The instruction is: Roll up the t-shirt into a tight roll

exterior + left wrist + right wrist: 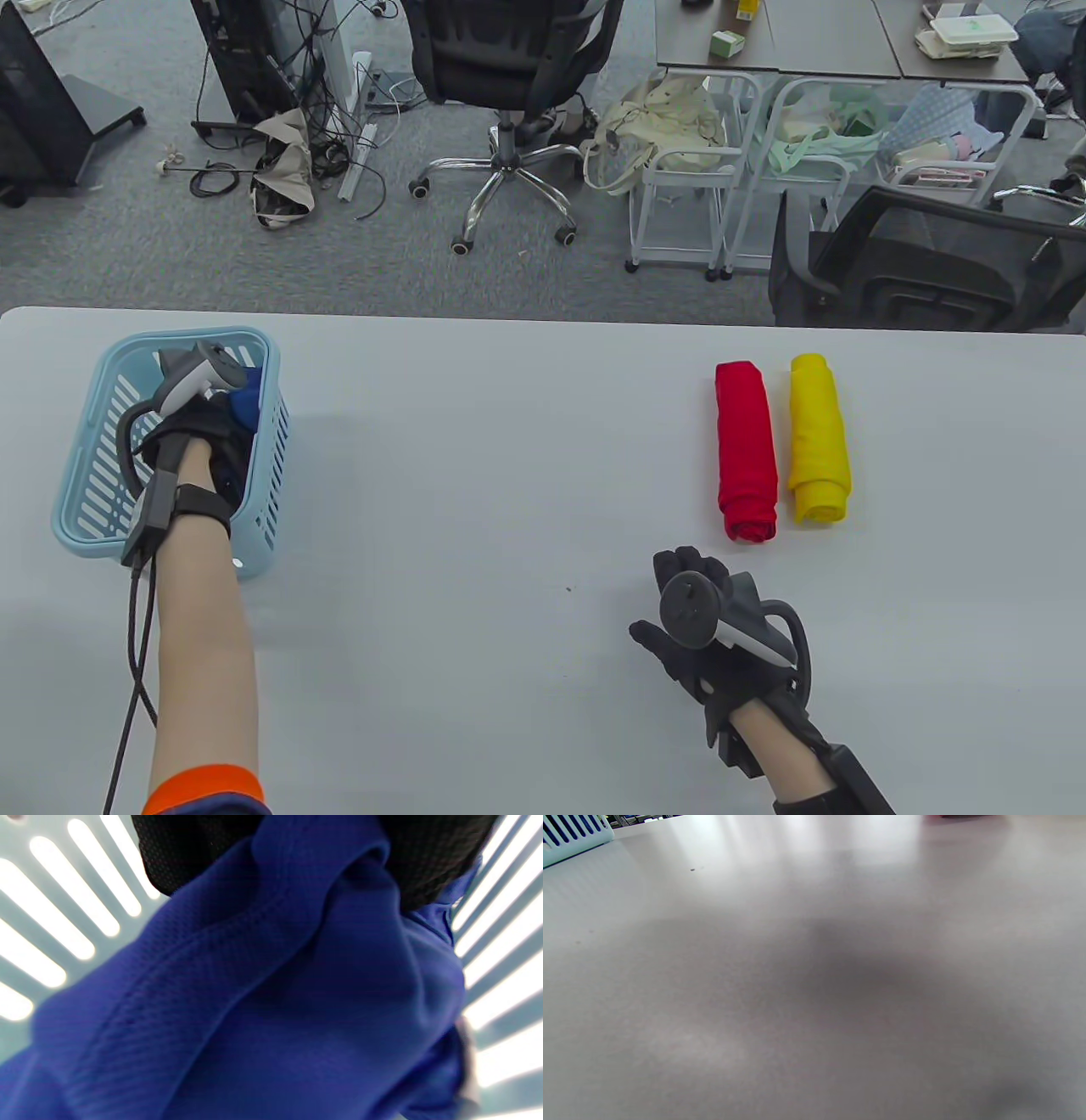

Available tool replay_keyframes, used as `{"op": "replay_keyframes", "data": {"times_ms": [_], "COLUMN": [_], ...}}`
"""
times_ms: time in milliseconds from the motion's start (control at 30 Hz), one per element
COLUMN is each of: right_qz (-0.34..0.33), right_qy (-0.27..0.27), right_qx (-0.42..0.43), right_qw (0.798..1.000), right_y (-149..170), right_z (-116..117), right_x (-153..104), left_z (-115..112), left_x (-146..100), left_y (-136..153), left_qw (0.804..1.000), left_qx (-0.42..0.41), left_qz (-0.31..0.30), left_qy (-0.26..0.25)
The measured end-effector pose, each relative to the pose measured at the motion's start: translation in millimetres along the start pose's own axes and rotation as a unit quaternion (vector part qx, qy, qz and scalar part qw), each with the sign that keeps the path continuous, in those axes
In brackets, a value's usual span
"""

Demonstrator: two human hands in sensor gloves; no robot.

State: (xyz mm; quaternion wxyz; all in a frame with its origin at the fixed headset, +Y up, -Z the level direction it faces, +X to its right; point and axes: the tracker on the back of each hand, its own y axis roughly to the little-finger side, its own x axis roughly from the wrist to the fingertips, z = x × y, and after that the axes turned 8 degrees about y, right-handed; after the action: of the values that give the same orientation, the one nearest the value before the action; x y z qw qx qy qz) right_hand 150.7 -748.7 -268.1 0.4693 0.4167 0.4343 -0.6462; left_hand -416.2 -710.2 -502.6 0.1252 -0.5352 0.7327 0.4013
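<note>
Blue cloth fills the left wrist view: a blue t-shirt [271, 997] is bunched under the gloved fingers [199, 849] of the left hand [193, 429], which is sunk inside the slotted basket [81, 501]. The fingers are curled onto the cloth, though how firmly it is gripped cannot be told, since the tracker hides the hand from above. From above only a scrap of the shirt is seen, just beyond the left knuckles.

The step in hand is judged to be lifting the shirt out so it can be laid flat. It is best taken by a thick gather near the collar or a shoulder, not by a loose fold, so that the whole garment comes up in one piece and nothing is caught on the basket's slots. It should then be carried to the bare table [475, 475] between the two hands.

Further right, the right hand [708, 632] is held low over the table with its fingers loosely spread, and nothing is held in it. Just beyond it, a red roll [747, 450] and a yellow roll [819, 437] lie side by side, almost touching; the new shirt should be spread short of them.
</note>
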Motion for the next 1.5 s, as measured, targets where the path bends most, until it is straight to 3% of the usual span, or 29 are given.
{"op": "replay_keyframes", "data": {"times_ms": [200, 433, 600, 767, 1000, 1233, 1333, 1500], "right_qz": [-0.006, -0.026, -0.030, -0.033, -0.034, -0.035, -0.034, -0.030], "right_qy": [0.002, 0.013, 0.014, 0.017, 0.022, 0.027, 0.024, 0.022], "right_qx": [0.009, 0.003, 0.005, 0.001, -0.002, -0.004, -0.003, -0.001], "right_qw": [1.000, 1.000, 0.999, 0.999, 0.999, 0.999, 0.999, 0.999], "right_y": [-1, -9, -9, -10, -11, -12, -11, -10], "right_z": [-3, -7, -6, -6, -7, -7, -6, -6], "right_x": [-1, -6, -7, -8, -9, -10, -10, -10], "left_z": [7, 27, 48, 69, 82, 76, 63, 34], "left_x": [-17, -60, -113, -167, -248, -319, -342, -364], "left_y": [-1, 18, 11, 14, 3, -23, -43, -74], "left_qw": [0.994, 0.988, 0.964, 0.948, 0.914, 0.867, 0.838, 0.808], "left_qx": [0.076, 0.044, 0.122, 0.105, 0.105, 0.134, 0.173, 0.204], "left_qz": [0.039, 0.034, 0.042, 0.028, -0.031, -0.097, -0.118, -0.185], "left_qy": [-0.067, -0.142, -0.233, -0.297, -0.392, -0.469, -0.504, -0.521]}}
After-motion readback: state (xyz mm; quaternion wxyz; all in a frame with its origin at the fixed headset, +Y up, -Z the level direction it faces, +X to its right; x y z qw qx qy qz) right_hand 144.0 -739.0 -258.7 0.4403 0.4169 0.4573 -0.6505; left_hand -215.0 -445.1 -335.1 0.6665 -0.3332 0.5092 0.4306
